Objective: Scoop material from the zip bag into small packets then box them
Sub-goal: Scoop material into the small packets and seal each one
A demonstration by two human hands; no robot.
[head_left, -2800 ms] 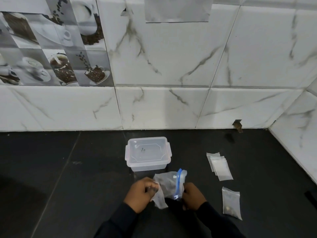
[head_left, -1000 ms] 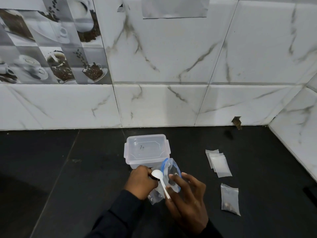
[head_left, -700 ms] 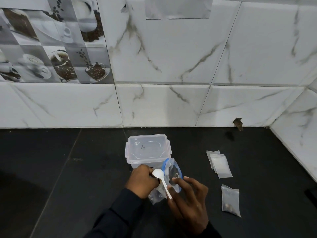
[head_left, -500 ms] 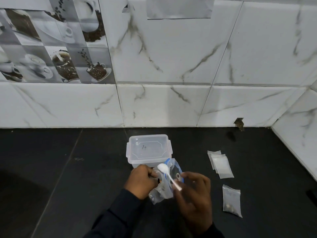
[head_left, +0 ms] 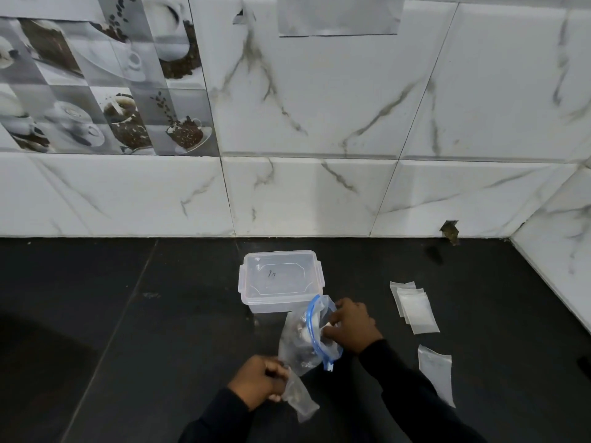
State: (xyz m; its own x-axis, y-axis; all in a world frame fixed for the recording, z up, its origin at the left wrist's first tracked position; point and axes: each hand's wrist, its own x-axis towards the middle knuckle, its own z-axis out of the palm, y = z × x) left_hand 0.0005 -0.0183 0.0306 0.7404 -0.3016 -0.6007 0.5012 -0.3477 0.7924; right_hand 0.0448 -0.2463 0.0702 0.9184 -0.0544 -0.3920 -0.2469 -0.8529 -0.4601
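The clear zip bag (head_left: 300, 343) with a blue zipper stands open on the dark counter, just in front of the lidded clear plastic box (head_left: 281, 279). My right hand (head_left: 353, 327) reaches into the bag's mouth, fingers curled round a white spoon (head_left: 327, 327). The bag hides most of the spoon. My left hand (head_left: 259, 382), nearer to me, pinches a small clear packet (head_left: 299, 399) by its top; the packet hangs down and to the right. A little dark material shows in the bag's bottom.
A stack of flat small packets (head_left: 414, 306) lies to the right of the box. One packet (head_left: 436, 372) lies nearer me on the right. A white tiled wall (head_left: 319, 193) runs behind and at the right edge.
My right hand brought the spoon from above the bag down into its mouth. My left hand drew back toward me and now holds the small packet apart from the bag.
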